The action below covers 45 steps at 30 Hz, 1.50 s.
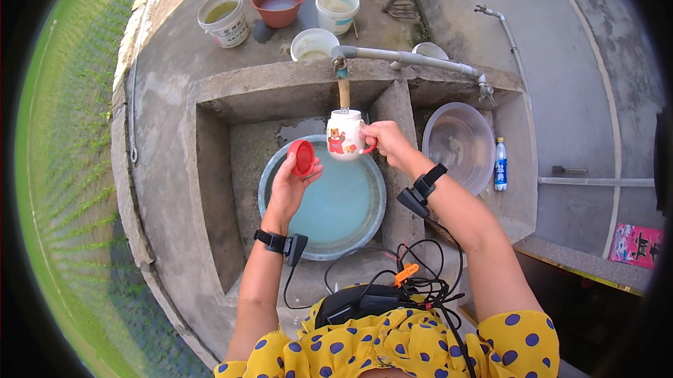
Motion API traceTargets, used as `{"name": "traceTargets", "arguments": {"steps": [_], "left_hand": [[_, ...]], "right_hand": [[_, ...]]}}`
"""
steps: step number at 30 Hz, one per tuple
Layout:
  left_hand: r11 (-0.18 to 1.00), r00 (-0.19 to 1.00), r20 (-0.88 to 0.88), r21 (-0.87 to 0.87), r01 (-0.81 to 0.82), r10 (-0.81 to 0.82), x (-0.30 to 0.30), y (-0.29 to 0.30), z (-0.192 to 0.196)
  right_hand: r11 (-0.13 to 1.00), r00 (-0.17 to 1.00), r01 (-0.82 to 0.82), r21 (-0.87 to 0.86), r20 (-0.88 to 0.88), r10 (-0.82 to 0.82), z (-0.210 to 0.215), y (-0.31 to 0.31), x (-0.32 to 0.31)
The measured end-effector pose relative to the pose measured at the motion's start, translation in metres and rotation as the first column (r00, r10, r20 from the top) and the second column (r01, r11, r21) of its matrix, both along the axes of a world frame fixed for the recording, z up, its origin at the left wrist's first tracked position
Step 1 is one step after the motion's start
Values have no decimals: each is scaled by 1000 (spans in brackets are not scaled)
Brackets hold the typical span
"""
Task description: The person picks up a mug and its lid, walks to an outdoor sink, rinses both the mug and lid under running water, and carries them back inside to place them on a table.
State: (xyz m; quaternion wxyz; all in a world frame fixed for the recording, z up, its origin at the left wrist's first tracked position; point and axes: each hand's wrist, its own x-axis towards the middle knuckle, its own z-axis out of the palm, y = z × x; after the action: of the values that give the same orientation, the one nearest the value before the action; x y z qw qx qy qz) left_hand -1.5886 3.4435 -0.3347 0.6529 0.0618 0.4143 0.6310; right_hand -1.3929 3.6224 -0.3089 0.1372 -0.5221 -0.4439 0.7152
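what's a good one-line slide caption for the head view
At a concrete sink, the right hand holds a bear-print mug beneath the tap while the left hand holds a red lid.

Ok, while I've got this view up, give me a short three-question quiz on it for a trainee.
1. Which hand holds the red lid?
2. True or false: the white mug stands on the sink's concrete wall.
3. Which is nearest the blue-labelled bottle: A, the clear basin; B, the reddish bucket; C, the yellow hose?

Key:
1. The left hand.
2. False; the right hand holds it under the tap.
3. A.
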Motion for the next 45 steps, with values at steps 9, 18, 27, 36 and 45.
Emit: {"name": "traceTargets", "arguments": {"steps": [9, 18, 27, 36, 45], "left_hand": [[1000, 1000, 7, -28, -8, 8, -3, -3, 0], [999, 999, 33, -39, -29, 30, -1, -1, -2], [997, 997, 49, -58, -49, 51, -2, -3, -2], [998, 999, 35, -60, -34, 36, 0, -1, -1], [997, 998, 48, -64, -43, 46, -1, -5, -2]], "right_hand": [[948, 999, 3, -317, -40, -17, -13, 14, 19], [901, 998, -40, -432, -67, 12, -16, 16, 18], [998, 996, -57, -34, -65, 54, -16, -13, -2], [930, 931, -240, 278, 336, 140, -11, -19, -1], [733, 776, -503, 457, 613, 150, 16, -26, -11]]}}
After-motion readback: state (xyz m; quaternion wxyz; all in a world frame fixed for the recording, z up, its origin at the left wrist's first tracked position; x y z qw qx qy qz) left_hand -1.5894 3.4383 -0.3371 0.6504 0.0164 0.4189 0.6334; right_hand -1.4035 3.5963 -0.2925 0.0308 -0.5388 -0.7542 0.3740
